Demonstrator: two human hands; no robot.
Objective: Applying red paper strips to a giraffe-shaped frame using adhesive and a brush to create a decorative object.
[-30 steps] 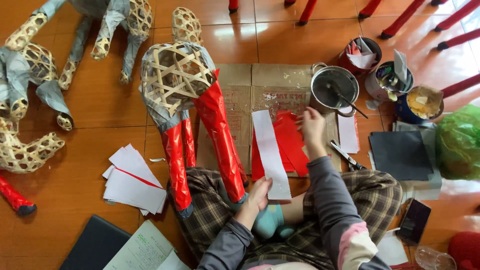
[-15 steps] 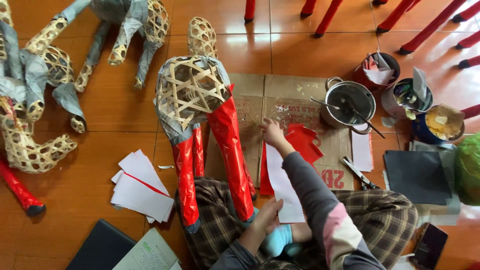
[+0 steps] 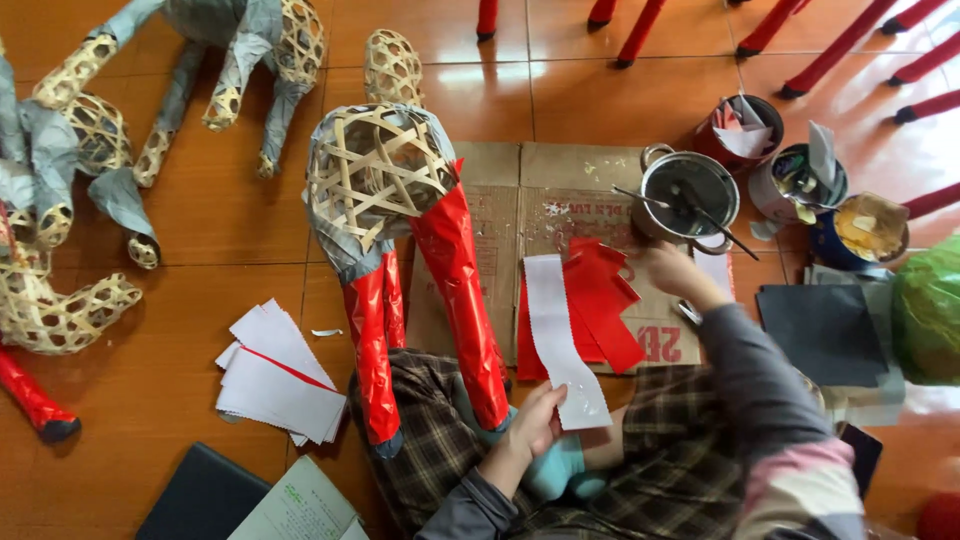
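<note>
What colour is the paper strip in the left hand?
White; the long paper strip held by the left hand shows best in the head view.

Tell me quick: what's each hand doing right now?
Left hand: closed on the near end of the white paper strip.
Right hand: beside the metal pot, holding nothing that shows; open or closed cannot be told.

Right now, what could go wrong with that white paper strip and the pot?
The white strip looks wet with glue, and only the left hand holds its near end, so it might flop onto the red papers and stick. The right hand is beside the pot, whose stick pokes over the rim and could get knocked.
</note>
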